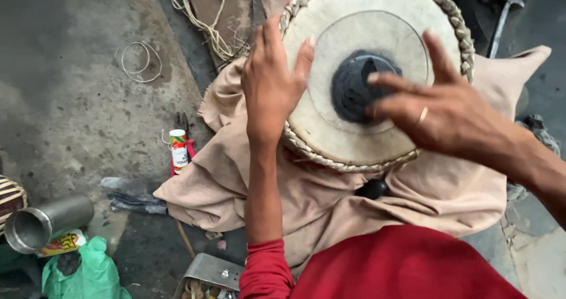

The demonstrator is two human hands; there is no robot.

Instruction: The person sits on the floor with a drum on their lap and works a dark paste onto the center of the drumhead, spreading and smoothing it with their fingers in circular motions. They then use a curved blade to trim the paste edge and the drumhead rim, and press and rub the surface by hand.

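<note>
Rough grey concrete floor (71, 98) fills the view, and a round hand drum (365, 69) sits near the top on a tan cloth (330, 204), which serves as the landmark. The drum has a pale skin head, a braided rim (348, 164) and a raised black patch (356, 86) at its centre.

The left hand (272, 86) lies flat and open against the drum's left edge, fingers extended, steadying the rim. The right hand (439, 113), blurred by motion, reaches from the drum's right side with fingers spread over the black patch; it grips nothing, and 1 finger bears a ring (421, 116).

To work the patch well, I judge the left hand should keep the drum from turning while the right fingertips press evenly from the patch's centre outward, lightly, so the layer stays smooth.

Left of the drum lie a loop of wire (140, 60) and coiled cord (203, 22). Below and left of it stand a small labelled bottle (178, 148), a steel tumbler (44, 222) on its side and a green plastic bag (82, 272). Right of the drum's top rests 1 hammer (502, 13).
</note>
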